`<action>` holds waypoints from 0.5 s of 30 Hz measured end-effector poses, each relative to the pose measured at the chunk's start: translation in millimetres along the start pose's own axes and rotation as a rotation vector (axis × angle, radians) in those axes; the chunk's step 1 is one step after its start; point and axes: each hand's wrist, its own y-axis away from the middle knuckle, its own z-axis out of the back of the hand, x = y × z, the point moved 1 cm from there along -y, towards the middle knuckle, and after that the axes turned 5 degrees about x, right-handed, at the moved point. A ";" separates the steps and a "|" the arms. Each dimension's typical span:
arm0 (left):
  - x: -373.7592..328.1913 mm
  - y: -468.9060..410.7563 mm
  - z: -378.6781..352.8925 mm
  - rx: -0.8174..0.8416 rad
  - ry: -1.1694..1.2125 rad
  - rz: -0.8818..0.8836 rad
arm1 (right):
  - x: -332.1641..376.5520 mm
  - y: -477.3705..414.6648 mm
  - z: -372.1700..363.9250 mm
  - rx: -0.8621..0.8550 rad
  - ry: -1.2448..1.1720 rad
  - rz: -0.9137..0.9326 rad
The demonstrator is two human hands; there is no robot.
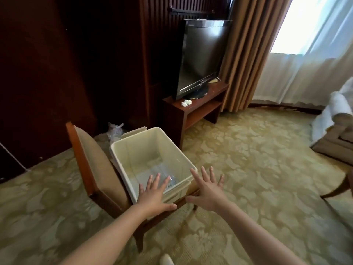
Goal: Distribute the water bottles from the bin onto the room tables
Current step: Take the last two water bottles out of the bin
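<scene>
Bottles (pixel 170 181): clear plastic lying on the floor of the bin, by its near wall; too blurred to count, at least one.
Bin (pixel 152 142): one, cream plastic, open-topped, standing on the chair seat.
Left hand (pixel 154 196): one, palm down, fingers straight and spread, over the bin's near rim; holds nothing; cannot tell if it touches the rim.
Right hand (pixel 208 190): one, palm down, fingers spread wide, just beside the bin's near right corner; holds nothing.
Chair (pixel 89 155): one, wooden frame, padded back and seat, carrying the bin.
Worktop (pixel 215 90): one low wooden stand with a shelf under it, beyond the bin.
TV (pixel 200 58): one, dark screen, upright on the worktop.
Tissue (pixel 186 102): one white crumpled wad on the worktop's near end.
Bag (pixel 114 130): one clear plastic bag on the floor behind the bin.
Curtains: two, one brown (pixel 248 54), one white sheer (pixel 305 73) over the window.
Carpet (pixel 248 159): patterned, beige and gold, under it all.
</scene>
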 end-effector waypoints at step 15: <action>33.6 -124.0 15.5 0.039 0.352 0.298 | -25.7 -205.4 22.0 0.274 0.198 0.247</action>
